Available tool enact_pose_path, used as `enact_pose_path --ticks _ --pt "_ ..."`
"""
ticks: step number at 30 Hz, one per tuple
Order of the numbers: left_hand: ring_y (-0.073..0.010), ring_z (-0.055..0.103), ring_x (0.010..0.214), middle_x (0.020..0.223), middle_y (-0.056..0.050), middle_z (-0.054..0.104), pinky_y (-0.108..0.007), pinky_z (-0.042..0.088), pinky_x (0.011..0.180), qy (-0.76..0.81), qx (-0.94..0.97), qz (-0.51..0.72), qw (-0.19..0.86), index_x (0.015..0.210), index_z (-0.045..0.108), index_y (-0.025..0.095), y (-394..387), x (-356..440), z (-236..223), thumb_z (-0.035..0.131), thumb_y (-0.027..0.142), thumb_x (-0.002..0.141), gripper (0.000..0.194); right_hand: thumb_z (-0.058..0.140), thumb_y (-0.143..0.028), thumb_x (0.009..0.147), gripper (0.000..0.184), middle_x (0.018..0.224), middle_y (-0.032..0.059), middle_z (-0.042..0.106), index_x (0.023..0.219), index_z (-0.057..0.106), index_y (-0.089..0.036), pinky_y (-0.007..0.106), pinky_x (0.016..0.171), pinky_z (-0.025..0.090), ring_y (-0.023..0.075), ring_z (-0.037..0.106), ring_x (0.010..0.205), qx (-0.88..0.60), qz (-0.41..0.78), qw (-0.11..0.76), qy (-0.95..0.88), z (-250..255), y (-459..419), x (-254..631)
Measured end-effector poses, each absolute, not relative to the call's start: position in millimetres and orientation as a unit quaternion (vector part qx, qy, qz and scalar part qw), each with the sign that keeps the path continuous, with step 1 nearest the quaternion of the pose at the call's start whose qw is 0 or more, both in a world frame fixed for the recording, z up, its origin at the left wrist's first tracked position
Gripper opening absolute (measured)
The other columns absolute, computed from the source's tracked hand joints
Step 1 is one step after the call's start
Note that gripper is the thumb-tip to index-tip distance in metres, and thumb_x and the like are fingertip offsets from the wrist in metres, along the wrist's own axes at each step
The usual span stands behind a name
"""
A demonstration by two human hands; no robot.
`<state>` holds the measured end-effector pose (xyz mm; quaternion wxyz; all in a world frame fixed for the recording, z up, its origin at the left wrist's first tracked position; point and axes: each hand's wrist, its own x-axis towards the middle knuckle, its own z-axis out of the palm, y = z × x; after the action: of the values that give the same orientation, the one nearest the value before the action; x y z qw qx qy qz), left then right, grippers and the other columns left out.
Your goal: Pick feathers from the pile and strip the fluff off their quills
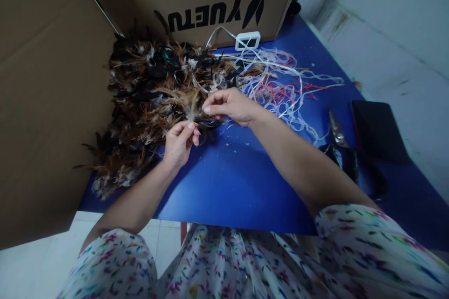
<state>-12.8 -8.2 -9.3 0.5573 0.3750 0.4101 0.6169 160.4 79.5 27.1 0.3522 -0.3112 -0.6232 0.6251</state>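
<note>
Feathery tuft (191, 111) at frame centre, pinched between left hand (179, 142) and right hand (231, 105), both clamped on it; sorting looks under way. Feather pile (140, 98) sprawls upper left on the blue counter (228, 187); next calls for steady fingertip grip.

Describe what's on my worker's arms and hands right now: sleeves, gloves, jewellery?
Both the left hand and right hand are bare: no gloves, rings or watch visible. The forearms are uncovered; short white sleeves with a small multicoloured floral print end near the elbows.
</note>
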Motion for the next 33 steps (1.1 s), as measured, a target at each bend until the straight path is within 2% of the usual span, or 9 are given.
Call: enact_pose_path --ticks 4,7,11,15,18,26,33 --pt "-0.0048 0.052 0.043 0.060 0.002 0.064 -0.017 0.043 0.042 0.417 0.378 0.650 0.510 0.077 0.070 0.015 -5 -17 -5 0.087 0.037 0.066 0.030 0.073 -0.012 0.073 0.006 0.057 -0.0037 0.057 0.073 0.067 -0.015 0.024 0.051 0.038 0.0069 0.046 0.050 -0.418 0.497 0.415 -0.637 28 92 171" --pt "-0.0047 0.051 0.043 0.059 0.003 0.063 -0.017 0.042 0.042 0.418 0.378 0.672 0.480 0.076 0.069 0.015 -4 -19 -4 0.086 0.038 0.067 0.030 0.071 -0.010 0.073 0.006 0.062 -0.0016 0.061 0.071 0.069 -0.014 0.026 0.059 0.043 0.0089 0.050 0.057 -0.453 0.419 0.419 -0.666 18 99 171" --pt "-0.0041 0.050 0.043 0.059 0.003 0.062 -0.017 0.040 0.041 0.422 0.368 0.688 0.461 0.075 0.068 0.015 -3 -20 -4 0.086 0.038 0.068 0.029 0.070 -0.013 0.074 0.005 0.072 0.0022 0.068 0.077 0.073 -0.016 0.032 0.071 0.049 0.0148 0.059 0.068 -0.482 0.340 0.365 -0.720 6 103 170" --pt "-0.0040 0.049 0.043 0.059 0.004 0.061 -0.017 0.038 0.041 0.437 0.360 0.692 0.448 0.076 0.066 0.016 -2 -21 -3 0.084 0.038 0.070 0.029 0.063 -0.012 0.079 0.017 0.085 0.0075 0.073 0.088 0.077 -0.017 0.038 0.081 0.052 0.0229 0.066 0.082 -0.528 0.205 0.298 -0.768 0 106 176" --pt "-0.0041 0.049 0.043 0.060 0.004 0.060 -0.017 0.038 0.041 0.444 0.355 0.690 0.449 0.076 0.065 0.015 -2 -22 -3 0.083 0.038 0.072 0.029 0.058 -0.010 0.080 0.023 0.095 0.0106 0.074 0.091 0.077 -0.016 0.041 0.085 0.052 0.0254 0.067 0.087 -0.540 0.132 0.256 -0.791 -4 109 182" --pt "-0.0042 0.050 0.043 0.060 0.004 0.061 -0.016 0.038 0.041 0.445 0.354 0.681 0.462 0.078 0.066 0.015 -3 -20 -4 0.083 0.037 0.071 0.029 0.059 -0.015 0.086 0.020 0.105 0.0130 0.070 0.098 0.075 -0.016 0.042 0.089 0.051 0.0271 0.064 0.096 -0.542 0.113 0.177 -0.814 -16 115 184" --pt "-0.0042 0.049 0.043 0.060 0.003 0.061 -0.016 0.039 0.041 0.449 0.356 0.671 0.471 0.076 0.066 0.015 -4 -19 -7 0.083 0.036 0.073 0.027 0.065 -0.023 0.087 0.023 0.105 0.0145 0.066 0.107 0.073 -0.013 0.042 0.084 0.052 0.0271 0.063 0.094 -0.534 0.107 0.189 -0.817 -21 112 178"
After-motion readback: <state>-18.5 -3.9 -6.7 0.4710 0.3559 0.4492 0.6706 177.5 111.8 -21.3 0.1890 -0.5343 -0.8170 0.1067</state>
